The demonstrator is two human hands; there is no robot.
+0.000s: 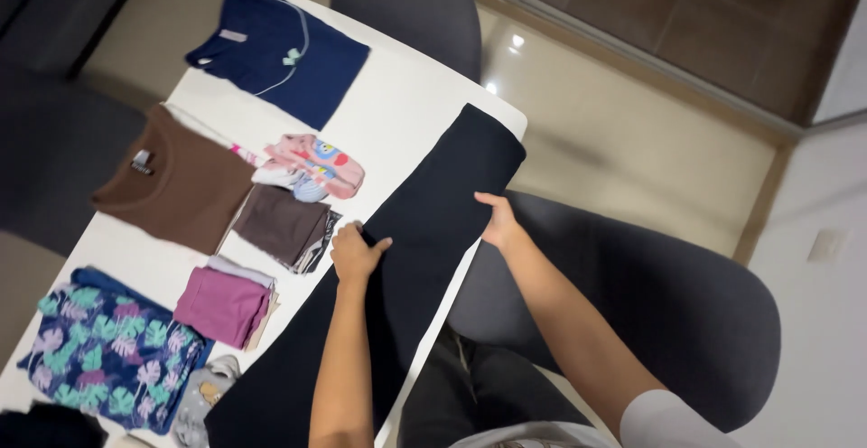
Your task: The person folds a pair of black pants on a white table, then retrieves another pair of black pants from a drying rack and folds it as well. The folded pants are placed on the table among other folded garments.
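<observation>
The person is midway through folding a long black garment (pixel 424 231) that lies lengthwise along the near edge of the white counter (pixel 397 105), the left hand (pixel 354 254) pinching its left edge and the right hand (pixel 499 222) gripping the right edge, the two hands set apart across the cloth. By my judgement, the next fold calls for lifting both edges together while keeping the cloth flat. Just beside the left hand sit folded brown (pixel 284 225), pink (pixel 312 166) and purple (pixel 224 305) pieces, leaving little spare room on that side.
</observation>
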